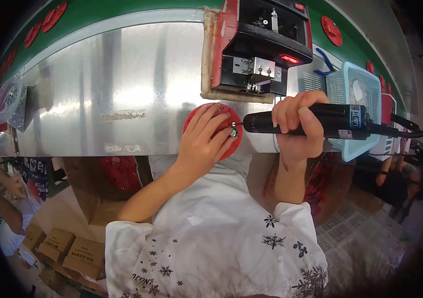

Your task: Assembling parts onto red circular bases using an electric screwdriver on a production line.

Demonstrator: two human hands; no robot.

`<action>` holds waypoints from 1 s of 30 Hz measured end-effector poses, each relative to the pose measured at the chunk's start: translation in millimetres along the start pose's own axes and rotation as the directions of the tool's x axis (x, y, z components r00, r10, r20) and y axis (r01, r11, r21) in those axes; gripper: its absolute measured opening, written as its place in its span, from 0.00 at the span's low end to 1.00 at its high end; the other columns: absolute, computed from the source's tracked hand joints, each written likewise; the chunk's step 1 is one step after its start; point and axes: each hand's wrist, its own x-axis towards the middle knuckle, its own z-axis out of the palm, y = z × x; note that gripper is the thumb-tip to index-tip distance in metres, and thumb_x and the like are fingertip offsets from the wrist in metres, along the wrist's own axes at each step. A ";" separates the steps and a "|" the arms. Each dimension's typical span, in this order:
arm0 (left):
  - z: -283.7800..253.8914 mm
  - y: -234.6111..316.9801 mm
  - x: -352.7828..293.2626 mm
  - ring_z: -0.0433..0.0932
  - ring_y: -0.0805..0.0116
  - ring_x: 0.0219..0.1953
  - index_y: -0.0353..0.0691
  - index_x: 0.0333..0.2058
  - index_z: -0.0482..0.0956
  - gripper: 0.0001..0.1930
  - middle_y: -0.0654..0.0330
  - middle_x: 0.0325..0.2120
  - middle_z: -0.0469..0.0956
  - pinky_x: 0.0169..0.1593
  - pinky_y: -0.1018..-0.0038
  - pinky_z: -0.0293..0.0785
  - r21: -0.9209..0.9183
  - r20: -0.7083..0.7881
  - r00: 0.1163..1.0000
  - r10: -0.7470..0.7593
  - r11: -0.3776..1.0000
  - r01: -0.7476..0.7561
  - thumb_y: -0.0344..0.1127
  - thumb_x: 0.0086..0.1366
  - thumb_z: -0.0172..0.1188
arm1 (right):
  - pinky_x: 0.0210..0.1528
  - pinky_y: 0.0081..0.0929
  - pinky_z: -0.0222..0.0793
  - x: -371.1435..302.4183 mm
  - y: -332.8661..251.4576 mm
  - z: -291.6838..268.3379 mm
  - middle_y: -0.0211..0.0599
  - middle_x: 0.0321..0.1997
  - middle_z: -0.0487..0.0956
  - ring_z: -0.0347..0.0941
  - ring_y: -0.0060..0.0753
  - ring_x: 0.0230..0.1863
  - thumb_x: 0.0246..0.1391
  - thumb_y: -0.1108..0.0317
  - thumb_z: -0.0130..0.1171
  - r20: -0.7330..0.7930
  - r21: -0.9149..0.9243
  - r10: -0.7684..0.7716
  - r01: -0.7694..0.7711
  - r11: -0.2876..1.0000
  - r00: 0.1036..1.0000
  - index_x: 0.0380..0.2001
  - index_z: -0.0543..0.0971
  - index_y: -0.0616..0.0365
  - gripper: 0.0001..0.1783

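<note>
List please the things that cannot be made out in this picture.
All in the head view:
Middle of the red disc: hidden under the left hand.
Part of the black driver: covered by the right hand.
Driver tip: too small to tell if it touches anything.
Plastic bag contents: too small, blurred.

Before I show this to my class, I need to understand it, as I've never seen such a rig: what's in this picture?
It comes from a wide fisheye camera on the worker's head, looking down, so edges bend. No robot: these are bare hands. The left hand rests spread over a red disc; the right hand grips a black corded power tool, its thin tip pointing at the disc. On the metal table stand a black-and-red machine and a light-blue basket; a clear bag lies far left.
</note>
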 end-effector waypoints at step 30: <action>0.3 -3.1 3.2 0.71 0.53 0.56 0.37 0.28 0.81 0.08 0.57 0.43 0.77 0.60 0.54 0.64 -0.046 0.017 1.000 -0.010 0.999 0.011 0.32 0.49 0.68 | 0.24 0.24 0.66 -8.3 11.8 11.9 0.35 0.18 0.70 0.66 0.25 0.17 0.53 0.75 0.57 0.287 -0.388 -0.021 0.137 0.912 0.958 0.30 0.66 0.58 0.09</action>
